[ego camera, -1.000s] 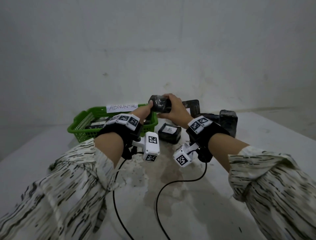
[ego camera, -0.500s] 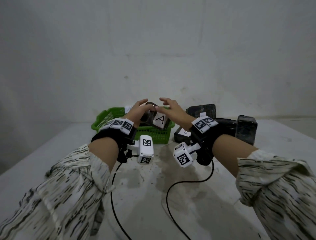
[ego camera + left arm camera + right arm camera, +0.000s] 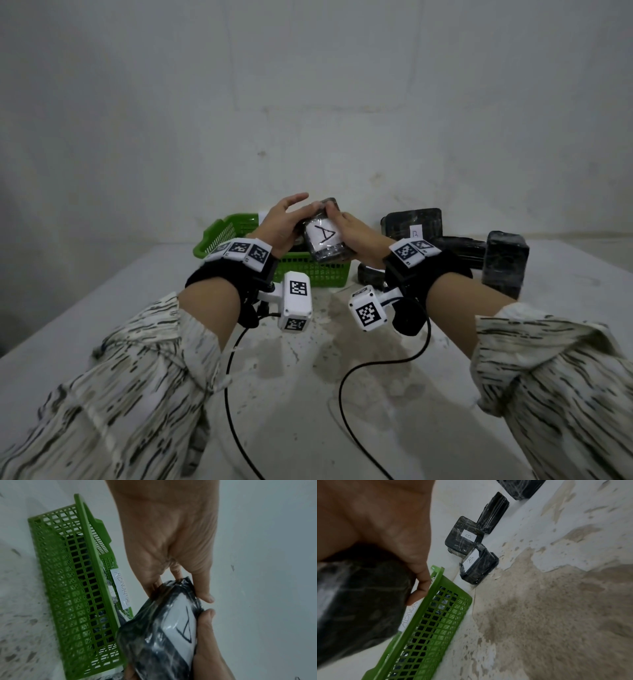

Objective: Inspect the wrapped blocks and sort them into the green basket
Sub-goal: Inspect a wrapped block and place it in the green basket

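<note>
On a worn white table [image 3: 308, 394], a green basket [image 3: 310, 270] tagged ABNORMAL sits at left, w/ dark wrapped blocks [image 3: 505, 263] grouped at right, two marked B. Held in the air by the basket's right end is a block [image 3: 325, 236] labelled A: left hand [image 3: 279, 226] pinches its top end btwn thumb & fingers, right hand [image 3: 356, 236] curls round its side.

Black film-wrapped block marked A [image 3: 325, 236], tilted, white label showing, was held aloft by the 3 o'clock end of the green basket [image 3: 219, 233], the mesh basket held dark wrapped pieces [image 3: 80, 566], other wrapped blocks [image 3: 505, 262] stood clustered at its 3 o'clock, two labelled B.
</note>
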`<state>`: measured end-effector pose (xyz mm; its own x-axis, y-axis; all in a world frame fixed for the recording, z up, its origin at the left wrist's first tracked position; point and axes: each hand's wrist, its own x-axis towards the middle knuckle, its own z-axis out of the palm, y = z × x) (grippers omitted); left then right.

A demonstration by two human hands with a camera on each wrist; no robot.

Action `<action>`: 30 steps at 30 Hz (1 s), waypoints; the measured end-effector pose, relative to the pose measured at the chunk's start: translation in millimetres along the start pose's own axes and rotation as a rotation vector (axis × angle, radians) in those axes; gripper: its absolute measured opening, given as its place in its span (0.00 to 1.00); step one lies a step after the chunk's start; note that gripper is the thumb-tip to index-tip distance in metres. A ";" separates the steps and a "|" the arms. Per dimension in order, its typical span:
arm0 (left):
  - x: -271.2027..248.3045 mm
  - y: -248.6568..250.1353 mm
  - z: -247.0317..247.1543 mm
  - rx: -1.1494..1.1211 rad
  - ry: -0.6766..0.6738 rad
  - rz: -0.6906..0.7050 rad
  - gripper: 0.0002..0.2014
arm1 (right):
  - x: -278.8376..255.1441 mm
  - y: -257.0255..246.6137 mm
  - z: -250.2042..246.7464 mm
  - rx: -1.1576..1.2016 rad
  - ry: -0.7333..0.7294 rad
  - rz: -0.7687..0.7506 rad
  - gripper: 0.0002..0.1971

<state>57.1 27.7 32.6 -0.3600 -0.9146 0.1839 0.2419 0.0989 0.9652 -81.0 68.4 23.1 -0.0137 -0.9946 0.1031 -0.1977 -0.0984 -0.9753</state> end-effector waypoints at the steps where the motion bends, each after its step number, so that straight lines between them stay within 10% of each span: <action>1: -0.7 -0.9 1.3 0.012 -0.004 -0.008 0.22 | 4.3 4.2 -0.7 0.020 0.022 0.002 0.42; 5: -1.5 -6.2 4.7 0.059 0.009 0.006 0.21 | 16.5 14.4 -7.3 0.124 0.034 0.020 0.53; 14: -4.8 -7.4 4.5 0.045 -0.064 0.014 0.22 | 4.2 10.0 -3.3 0.277 0.061 -0.013 0.23; 18: -6.2 -9.9 3.3 0.017 -0.061 0.047 0.23 | 6.8 16.4 -5.2 0.275 0.026 -0.020 0.29; 25: -6.7 -18.3 2.5 -0.036 -0.067 0.040 0.27 | 7.9 22.3 -5.0 0.341 0.007 -0.044 0.12; 30: -4.1 -15.7 1.3 -0.072 -0.078 0.030 0.26 | 7.1 22.4 -6.7 0.332 0.009 -0.038 0.23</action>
<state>53.6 30.4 16.9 -0.4198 -0.8781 0.2294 0.3166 0.0952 0.9438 -92.2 59.4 3.2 -0.0211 -0.9898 0.1407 0.1319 -0.1423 -0.9810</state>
